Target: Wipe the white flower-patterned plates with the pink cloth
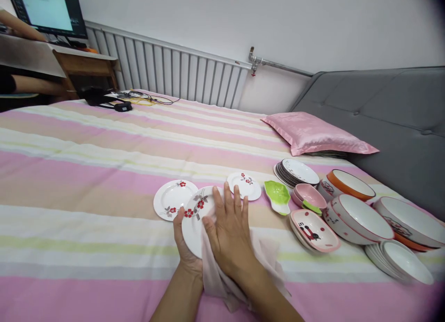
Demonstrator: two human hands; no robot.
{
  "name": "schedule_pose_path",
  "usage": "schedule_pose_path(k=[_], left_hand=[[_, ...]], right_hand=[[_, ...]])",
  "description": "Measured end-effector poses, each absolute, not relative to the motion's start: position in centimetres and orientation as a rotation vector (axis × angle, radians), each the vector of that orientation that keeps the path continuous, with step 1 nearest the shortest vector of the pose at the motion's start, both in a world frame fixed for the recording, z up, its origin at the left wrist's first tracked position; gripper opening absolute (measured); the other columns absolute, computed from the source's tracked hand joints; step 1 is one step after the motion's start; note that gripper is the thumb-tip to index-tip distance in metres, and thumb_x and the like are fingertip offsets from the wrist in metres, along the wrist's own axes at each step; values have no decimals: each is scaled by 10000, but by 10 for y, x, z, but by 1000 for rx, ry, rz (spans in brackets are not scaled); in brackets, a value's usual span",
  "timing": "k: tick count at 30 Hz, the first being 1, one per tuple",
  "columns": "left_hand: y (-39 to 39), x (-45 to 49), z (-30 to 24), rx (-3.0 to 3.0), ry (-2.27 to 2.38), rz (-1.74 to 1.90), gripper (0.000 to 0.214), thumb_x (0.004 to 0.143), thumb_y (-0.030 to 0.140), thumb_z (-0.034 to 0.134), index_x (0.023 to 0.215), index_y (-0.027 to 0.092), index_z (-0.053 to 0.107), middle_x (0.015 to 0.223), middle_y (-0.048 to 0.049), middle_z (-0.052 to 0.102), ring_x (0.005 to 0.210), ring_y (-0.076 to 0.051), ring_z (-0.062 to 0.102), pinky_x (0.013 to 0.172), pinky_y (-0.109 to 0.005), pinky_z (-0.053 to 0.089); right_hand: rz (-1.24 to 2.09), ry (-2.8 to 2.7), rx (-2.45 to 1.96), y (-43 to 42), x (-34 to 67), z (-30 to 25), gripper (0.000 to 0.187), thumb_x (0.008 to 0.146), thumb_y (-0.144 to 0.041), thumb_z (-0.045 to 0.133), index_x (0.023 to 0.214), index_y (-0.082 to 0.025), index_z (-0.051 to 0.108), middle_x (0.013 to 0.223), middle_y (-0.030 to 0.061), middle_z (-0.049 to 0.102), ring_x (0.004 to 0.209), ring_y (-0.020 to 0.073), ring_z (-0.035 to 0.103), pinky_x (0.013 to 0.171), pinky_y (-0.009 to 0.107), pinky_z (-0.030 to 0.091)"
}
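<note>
My left hand (pixel 189 254) grips the near left edge of a white plate (pixel 191 227) with red flowers and grey leaves, thumb on its face. Flat over the plate's right side lies my right hand (pixel 231 238), its fingers straight and slightly apart. A pale pink cloth (pixel 220 282) is under that palm and hangs down toward the bed; how much of it lies on the plate is hidden. Just behind, another flowered plate (pixel 167 199) rests on the bed, partly covered by the held one. A smaller flowered plate (pixel 255 190) lies beyond my right fingertips.
On the striped bedsheet (pixel 104 187), to the right, are a green leaf-shaped dish (pixel 277 192), stacked plates (pixel 301 171), pink bowls (pixel 311 195), a square patterned dish (pixel 321 236), large bowls (pixel 361 217) and white saucers (pixel 406 261). Behind is a pillow (pixel 316 132). A person's arm (pixel 22 27) shows at a desk.
</note>
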State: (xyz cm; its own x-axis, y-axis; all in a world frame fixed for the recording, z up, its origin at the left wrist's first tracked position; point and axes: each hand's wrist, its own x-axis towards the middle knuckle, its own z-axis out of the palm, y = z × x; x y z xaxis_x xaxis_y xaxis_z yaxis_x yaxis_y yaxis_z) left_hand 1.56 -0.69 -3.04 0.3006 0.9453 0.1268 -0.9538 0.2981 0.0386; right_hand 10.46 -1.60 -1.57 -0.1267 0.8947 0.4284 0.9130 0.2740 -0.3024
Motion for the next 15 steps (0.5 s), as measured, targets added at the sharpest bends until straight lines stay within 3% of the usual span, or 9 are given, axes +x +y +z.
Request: schedule_pose_path(k=[3, 6, 9, 15], left_hand=[[-8, 21, -33, 92, -65, 1303, 463, 845, 425, 342, 1189, 206, 561, 1185, -59, 598, 1273, -248, 333, 1089, -413, 131], [-14, 39, -35, 133, -44, 1291, 495, 853, 468, 287, 1271, 270, 464, 1345, -20, 448, 1312, -226, 254, 1090, -393, 125], [-24, 64, -28, 139, -14, 1674, 477, 856, 506, 245, 1296, 385, 384, 1420, 63, 323, 1333, -196, 197, 1083, -357, 158], [-38, 94, 13, 135, 70, 1801, 499, 861, 544, 156, 1303, 420, 349, 1448, 86, 247, 1341, -223, 162, 1077, -384, 175]], right_hand=[[18, -2094, -1560, -22, 99, -13, 589, 891, -403, 337, 1410, -236, 115, 1488, 35, 27, 1354, 245, -24, 1079, 521, 108], [65, -2132, -1502, -28, 95, -10, 585, 895, -393, 334, 1411, -250, 98, 1488, 20, 15, 1353, 239, -29, 1082, 500, 146], [98, -2157, -1448, -32, 93, -5, 599, 893, -429, 332, 1411, -260, 83, 1488, 13, 7, 1351, 249, -44, 1074, 504, 175], [78, -2156, -1392, -32, 100, 3, 601, 899, -441, 312, 1412, -240, 72, 1488, 29, -41, 1347, 260, -79, 1075, 531, 111]])
